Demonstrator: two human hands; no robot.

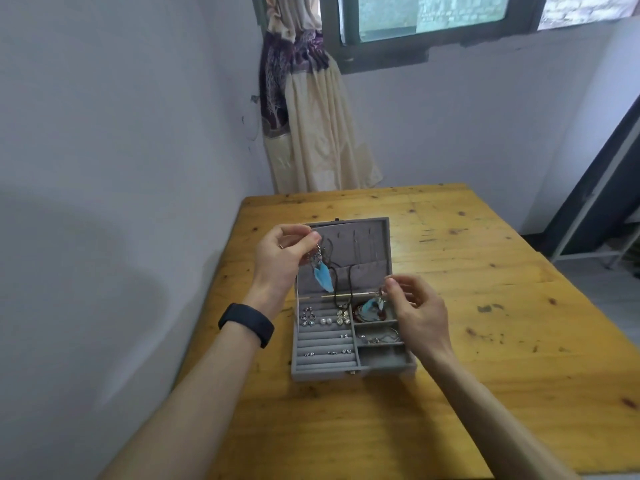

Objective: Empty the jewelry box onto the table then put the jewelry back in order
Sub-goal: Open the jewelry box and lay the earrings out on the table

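A rectangular jewelry box (346, 373) covered in soft grey velvet sits on a knotty, yellow-varnished pine table (450, 393), toward the table's left side. Its flat lid (367, 233) stands open, tilted back. The left half of the tray is ribbed with padded grey rolls (323, 344), and small silver rings and pearly studs are tucked into the slots. The right half is split into three squarish compartments. Thin black cord necklaces (351, 282) hang from the lid's lining down into the tray. The left hand (284, 252), with a matte black band (246, 324) round the wrist, is raised in front of the lid. Its thumb and curled fingers pinch the metal top of a dangling blue feather earring (322, 276). The right hand (417, 306) hovers at the farthest right compartment, fingertips pinching the hook of a second blue feather earring (375, 303). Whether this earring touches the tangle of jewelry beneath it cannot be told. A cream curtain (311, 133) with a purple patterned band hangs gathered beside a dark-framed window (433, 32).
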